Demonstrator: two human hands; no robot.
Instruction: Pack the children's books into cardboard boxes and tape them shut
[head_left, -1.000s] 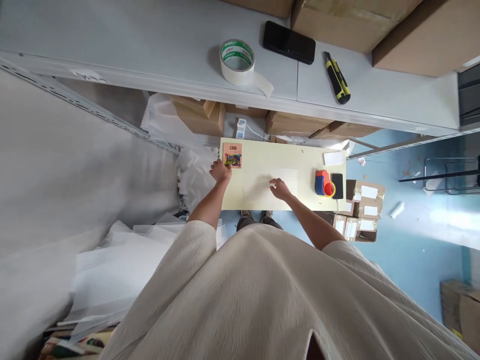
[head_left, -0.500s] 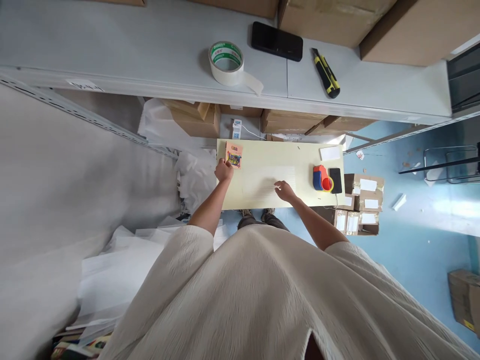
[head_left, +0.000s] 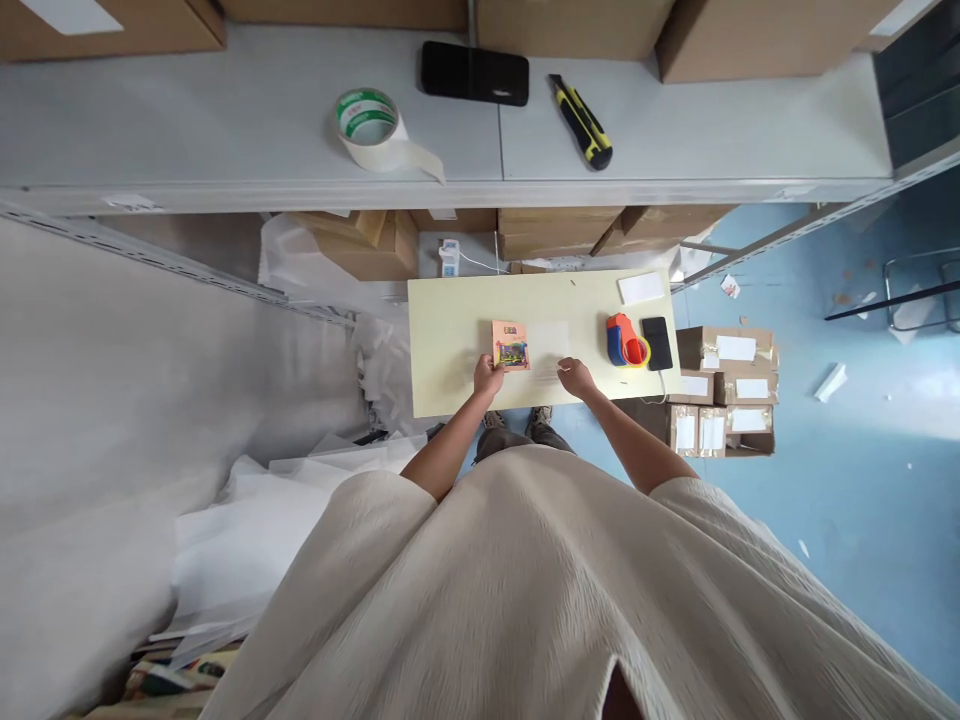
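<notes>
My left hand (head_left: 488, 376) is closed on the lower left corner of a small pink-orange book (head_left: 511, 346) with a colourful picture on its cover. The book is over the middle of the pale yellow table (head_left: 446, 350). To its right, a thin translucent sheet (head_left: 551, 342) shows faintly against the tabletop. My right hand (head_left: 577, 379) is at this sheet's lower right edge, fingers curled in a pinch on it. The sheet's other edges are hard to make out.
A red-and-blue tape dispenser (head_left: 621, 342), a phone (head_left: 656, 343) and a white card (head_left: 640, 288) lie at the table's right. Above is a grey shelf (head_left: 262, 120) with a tape roll (head_left: 371, 130), a black phone (head_left: 474, 73) and a utility knife (head_left: 581, 122). Cartons (head_left: 724, 385) stand at right.
My left hand has brought the book from the table's left end rightward and nearer to me, beside my right hand. My right hand has stayed near the sheet. The camera view has shifted.
</notes>
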